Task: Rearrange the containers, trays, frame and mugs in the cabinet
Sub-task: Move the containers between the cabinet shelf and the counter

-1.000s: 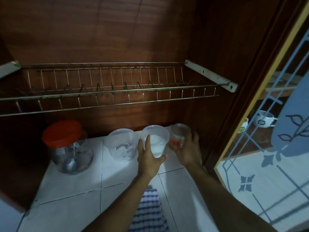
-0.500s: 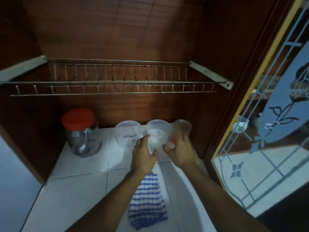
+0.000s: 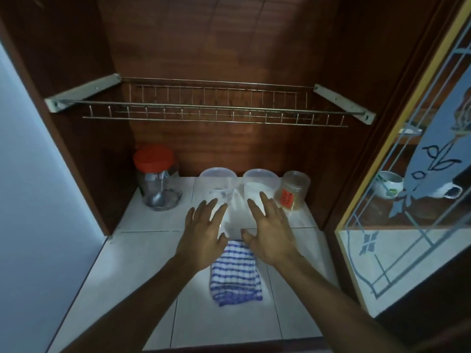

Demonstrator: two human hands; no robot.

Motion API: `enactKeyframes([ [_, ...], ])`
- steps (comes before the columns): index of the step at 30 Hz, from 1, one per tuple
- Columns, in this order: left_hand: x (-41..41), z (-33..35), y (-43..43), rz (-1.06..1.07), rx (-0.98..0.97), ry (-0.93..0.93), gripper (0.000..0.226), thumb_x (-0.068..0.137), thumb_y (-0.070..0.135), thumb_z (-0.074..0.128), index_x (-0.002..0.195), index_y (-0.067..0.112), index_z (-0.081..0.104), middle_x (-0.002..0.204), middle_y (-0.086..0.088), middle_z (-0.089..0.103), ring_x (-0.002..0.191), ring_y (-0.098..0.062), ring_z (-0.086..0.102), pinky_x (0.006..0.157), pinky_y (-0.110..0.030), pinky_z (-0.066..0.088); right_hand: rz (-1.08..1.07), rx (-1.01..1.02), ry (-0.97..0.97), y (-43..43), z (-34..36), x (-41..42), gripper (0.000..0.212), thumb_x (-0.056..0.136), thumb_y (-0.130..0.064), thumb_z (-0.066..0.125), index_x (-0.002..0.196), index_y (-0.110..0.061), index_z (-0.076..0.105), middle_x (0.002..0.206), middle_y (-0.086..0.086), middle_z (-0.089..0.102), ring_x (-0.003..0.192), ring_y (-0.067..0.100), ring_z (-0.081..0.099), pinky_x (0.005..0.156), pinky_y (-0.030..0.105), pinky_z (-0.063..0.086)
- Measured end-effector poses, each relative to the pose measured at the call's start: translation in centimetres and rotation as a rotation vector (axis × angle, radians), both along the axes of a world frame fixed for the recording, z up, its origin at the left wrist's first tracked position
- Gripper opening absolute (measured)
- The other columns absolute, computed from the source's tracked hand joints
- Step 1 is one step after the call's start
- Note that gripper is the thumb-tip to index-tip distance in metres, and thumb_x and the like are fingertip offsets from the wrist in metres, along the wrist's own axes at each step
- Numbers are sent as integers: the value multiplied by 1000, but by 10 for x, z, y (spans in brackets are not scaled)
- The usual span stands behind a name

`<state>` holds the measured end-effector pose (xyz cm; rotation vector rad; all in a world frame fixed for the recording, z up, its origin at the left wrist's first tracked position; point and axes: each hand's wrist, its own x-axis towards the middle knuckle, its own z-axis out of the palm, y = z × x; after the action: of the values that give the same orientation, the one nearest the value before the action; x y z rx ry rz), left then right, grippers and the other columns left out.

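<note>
Cabinet interior, dark wood, white tiled floor [image 3: 142, 261].

- Wire dish rack [image 3: 214, 108]: spans the upper centre of the frame on two angled brackets; nothing on it.
- Glass jar with red lid [image 3: 156, 178]: left of centre at the back wall, upright, a metal spoon [image 3: 159, 196] inside.
- Clear plastic tub, left [image 3: 216, 182]: centre, back row, lidded, upright.
- Clear plastic tub, right [image 3: 260, 186]: just beside the first, holding a white substance.
- Small clear jar with orange label [image 3: 293, 191]: right end of the row, close against the right tub.
- Blue-and-white striped cloth [image 3: 235, 273]: lower centre, flat on the tiles.
- Left hand [image 3: 206, 235]: centre, fingers spread, palm down, holding nothing, in front of the left tub.
- Right hand [image 3: 270, 233]: centre right, fingers spread, holding nothing, fingertips overlapping the right tub's front; contact cannot be told.
- Mugs [image 3: 388, 184]: right edge, seen through the patterned glass door [image 3: 413, 225], on a shelf.
</note>
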<state>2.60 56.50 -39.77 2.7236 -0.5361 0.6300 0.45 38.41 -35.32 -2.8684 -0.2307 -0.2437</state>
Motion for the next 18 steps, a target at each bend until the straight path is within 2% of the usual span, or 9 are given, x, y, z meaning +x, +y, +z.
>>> enactKeyframes([
  [4, -12, -4, 19, -17, 79, -34, 76, 73, 34, 74, 138, 7, 45, 143, -21, 47, 127, -44, 48, 98, -64, 40, 5, 14, 13, 14, -2, -14, 73, 95, -55, 46, 155, -28, 14, 165, 2, -1, 151, 26, 3, 121, 40, 3],
  [9, -36, -6, 35, -28, 109, -40, 75, 75, 34, 76, 138, 8, 46, 144, -18, 46, 130, -41, 46, 102, -58, 36, -30, 67, 66, 31, -5, -37, 71, 95, -50, 51, 153, -25, 21, 164, 2, 7, 150, 26, 11, 122, 40, 12],
  [13, -53, -7, 47, -37, 130, -54, 64, 79, 35, 59, 137, 9, 51, 143, -17, 47, 132, -38, 45, 102, -59, 39, -96, 131, 194, 47, -16, -55, 73, 92, -49, 57, 152, -24, 24, 164, 2, 8, 148, 26, 20, 119, 43, 23],
  [16, -65, -10, 51, -48, 123, -34, 63, 82, 37, 53, 139, 10, 48, 146, -16, 45, 135, -37, 41, 106, -58, 35, -142, 215, 259, 54, -31, -66, 72, 88, -43, 61, 149, -20, 31, 161, 5, 17, 142, 28, 31, 113, 45, 35],
  [18, -74, -13, 52, -49, 104, -6, 63, 86, 42, 44, 140, 11, 46, 147, -15, 43, 136, -36, 39, 107, -57, 33, -180, 247, 291, 57, -38, -72, 71, 89, -42, 61, 148, -18, 30, 158, 4, 20, 138, 29, 36, 109, 42, 39],
])
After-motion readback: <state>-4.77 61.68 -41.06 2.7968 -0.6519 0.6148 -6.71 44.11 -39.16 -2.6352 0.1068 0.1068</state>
